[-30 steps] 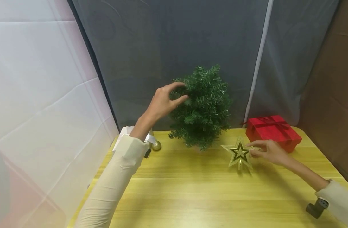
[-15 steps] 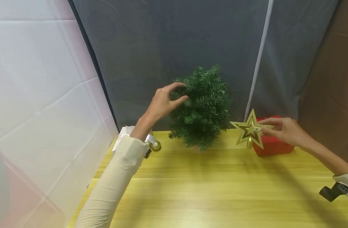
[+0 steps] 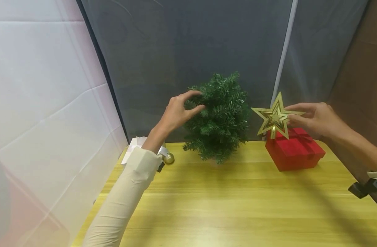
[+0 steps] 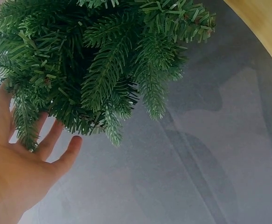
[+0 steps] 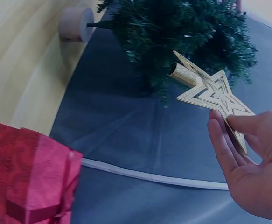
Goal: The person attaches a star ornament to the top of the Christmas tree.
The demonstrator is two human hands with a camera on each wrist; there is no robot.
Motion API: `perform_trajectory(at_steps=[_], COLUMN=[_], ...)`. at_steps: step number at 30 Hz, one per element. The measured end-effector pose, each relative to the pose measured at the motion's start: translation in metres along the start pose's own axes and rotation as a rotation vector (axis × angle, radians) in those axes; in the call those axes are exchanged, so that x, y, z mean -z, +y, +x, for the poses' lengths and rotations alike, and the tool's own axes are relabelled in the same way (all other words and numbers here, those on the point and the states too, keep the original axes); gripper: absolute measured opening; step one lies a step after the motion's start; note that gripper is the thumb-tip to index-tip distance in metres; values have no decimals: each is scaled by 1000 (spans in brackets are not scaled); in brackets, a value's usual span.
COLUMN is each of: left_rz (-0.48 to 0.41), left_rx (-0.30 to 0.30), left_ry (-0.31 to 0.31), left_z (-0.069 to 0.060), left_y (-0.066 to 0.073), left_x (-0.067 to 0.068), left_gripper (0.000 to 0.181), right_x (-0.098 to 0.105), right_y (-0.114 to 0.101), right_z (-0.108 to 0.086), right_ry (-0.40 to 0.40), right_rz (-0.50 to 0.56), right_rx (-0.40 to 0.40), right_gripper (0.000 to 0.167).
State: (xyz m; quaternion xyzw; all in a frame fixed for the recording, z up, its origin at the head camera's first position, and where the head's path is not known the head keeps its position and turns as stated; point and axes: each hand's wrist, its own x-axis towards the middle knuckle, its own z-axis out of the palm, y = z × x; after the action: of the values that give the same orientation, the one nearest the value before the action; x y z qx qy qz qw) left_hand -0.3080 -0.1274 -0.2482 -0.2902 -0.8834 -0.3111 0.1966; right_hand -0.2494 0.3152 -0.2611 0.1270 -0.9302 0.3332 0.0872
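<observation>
A small green artificial Christmas tree (image 3: 220, 116) stands upright at the back of the table. At its left side is my left hand (image 3: 177, 111), thumb and fingers spread apart among the outer branches. In the left wrist view, a drooping branch (image 4: 26, 116) hangs over the palm, and some fingers are hidden behind needles. My right hand (image 3: 321, 118) pinches a gold star tree topper (image 3: 276, 117) by one point, between thumb and fingers. The star is upright, right of the tree and apart from it, with its hollow socket (image 5: 184, 74) pointing down in the head view.
A red gift box (image 3: 294, 151) with a ribbon sits at the table's back right, below my right hand. Beyond my left forearm lie a gold ball ornament (image 3: 169, 158) and a white box or paper (image 3: 131, 149). A grey cloth wall (image 3: 145, 68) rises behind the wooden table (image 3: 222, 206).
My right hand has lifted the star from near the tabletop to about the tree's middle height, moving slightly right. The left hand has stayed in place at the tree.
</observation>
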Motion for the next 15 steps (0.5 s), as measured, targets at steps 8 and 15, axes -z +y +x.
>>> perform_trajectory(at_steps=[8, 15], left_rz=[-11, -11], left_rx=[4, 3], left_ry=[3, 6], left_z=[-1, -1], left_y=[1, 1], left_x=[0, 0], left_gripper=[51, 52], right_x=[21, 38], right_y=[-16, -36], right_z=[15, 32], right_ry=[54, 124], right_rz=[36, 92], right_rx=[66, 127], right_gripper=[44, 42])
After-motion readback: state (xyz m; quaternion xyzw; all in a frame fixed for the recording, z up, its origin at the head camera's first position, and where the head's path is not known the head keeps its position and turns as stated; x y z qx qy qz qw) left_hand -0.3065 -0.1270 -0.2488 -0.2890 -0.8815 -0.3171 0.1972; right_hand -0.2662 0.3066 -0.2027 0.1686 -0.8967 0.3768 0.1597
